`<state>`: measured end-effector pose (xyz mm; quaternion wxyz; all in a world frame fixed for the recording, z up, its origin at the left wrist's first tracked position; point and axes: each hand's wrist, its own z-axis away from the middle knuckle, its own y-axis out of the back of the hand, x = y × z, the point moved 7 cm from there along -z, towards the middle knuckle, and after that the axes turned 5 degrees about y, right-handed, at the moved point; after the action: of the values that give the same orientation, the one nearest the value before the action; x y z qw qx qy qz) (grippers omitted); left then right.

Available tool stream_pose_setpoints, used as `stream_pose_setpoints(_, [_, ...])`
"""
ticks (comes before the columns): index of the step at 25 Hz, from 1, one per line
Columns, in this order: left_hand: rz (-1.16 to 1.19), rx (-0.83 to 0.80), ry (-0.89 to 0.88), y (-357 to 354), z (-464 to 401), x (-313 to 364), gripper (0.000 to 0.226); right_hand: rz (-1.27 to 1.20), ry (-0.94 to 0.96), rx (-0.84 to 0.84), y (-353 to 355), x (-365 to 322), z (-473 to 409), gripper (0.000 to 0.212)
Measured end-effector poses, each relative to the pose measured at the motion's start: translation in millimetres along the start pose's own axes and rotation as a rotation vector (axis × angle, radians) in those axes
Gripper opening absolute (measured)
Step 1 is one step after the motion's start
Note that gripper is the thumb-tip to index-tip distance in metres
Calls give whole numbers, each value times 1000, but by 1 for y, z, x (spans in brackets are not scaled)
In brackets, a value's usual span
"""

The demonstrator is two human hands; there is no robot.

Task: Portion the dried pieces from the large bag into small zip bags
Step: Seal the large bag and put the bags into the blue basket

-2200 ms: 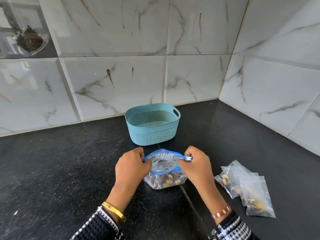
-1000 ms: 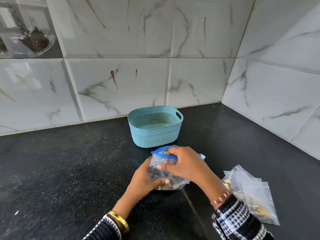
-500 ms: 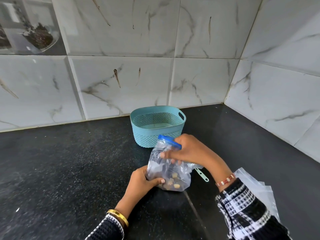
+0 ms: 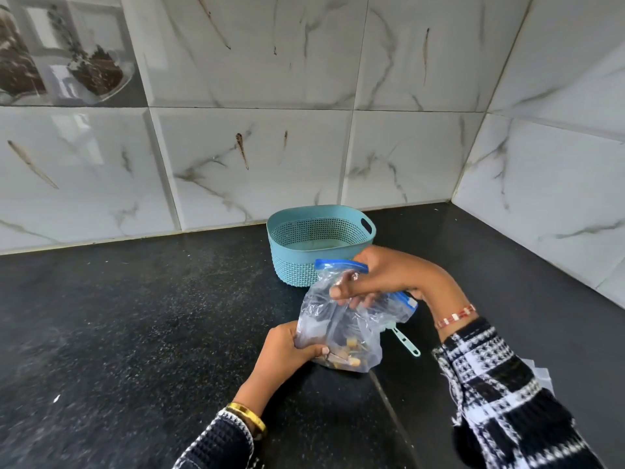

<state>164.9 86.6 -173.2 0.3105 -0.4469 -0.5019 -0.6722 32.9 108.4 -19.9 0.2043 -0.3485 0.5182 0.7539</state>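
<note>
You're opening the clear blue-zip plastic bag (image 4: pixel 341 319): L hand (image 4: pixel 287 350) grips its base w/ dried pieces (image 4: pixel 341 358), R hand (image 4: pixel 389 275) pinches its top; next, reach in.

One head-worn wide-angle view looks forward and down from above the counter (image 4: pixel 135 333), facing a tiled wall corner (image 4: pixel 453 198). Both hands (image 4: pixel 389 279) sit close below the lens, near frame centre; the sleeves run off the bottom edge. Straight tile lines bow toward the edges.

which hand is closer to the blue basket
Right. The right hand grips the bag's top right in front of the basket; the left hand holds the bag's bottom, farther away.
</note>
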Motion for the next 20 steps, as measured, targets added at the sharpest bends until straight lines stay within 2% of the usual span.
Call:
stream_pose_setpoints(3, [-22, -17, -11, -1, 0, 1, 25, 93, -70, -72, -7, -7, -13, 54])
stream_pose_setpoints(8, [-82, 9, -11, 1, 1, 3, 29, 133, -100, -281, -37, -14, -32, 37])
stream_pose_setpoints(10, [-99, 23, -9, 1, 0, 1, 35, 123, -11, -246, -37, -20, -36, 27])
stream_pose_setpoints(12, [-42, 25, -14, 2, 0, 2, 19, 54, 136, -70, -12, -32, -32, 13])
stream_pose_setpoints(13, [-14, 33, -12, 3, -1, 2, 12, -30, 176, 16, 4, -36, -28, 13])
stream_pose_setpoints(15, [3, 49, -7, 5, -3, 0, 12, -201, 199, 106, 25, -37, -19, 13])
stream_pose_setpoints(17, [30, 37, -9, 3, -3, -1, 14, -230, 179, 80, 25, -31, -17, 13])
stream_pose_setpoints(20, [50, 23, 9, 3, -4, -3, 14, 7, 25, -81, 5, -14, -23, 33])
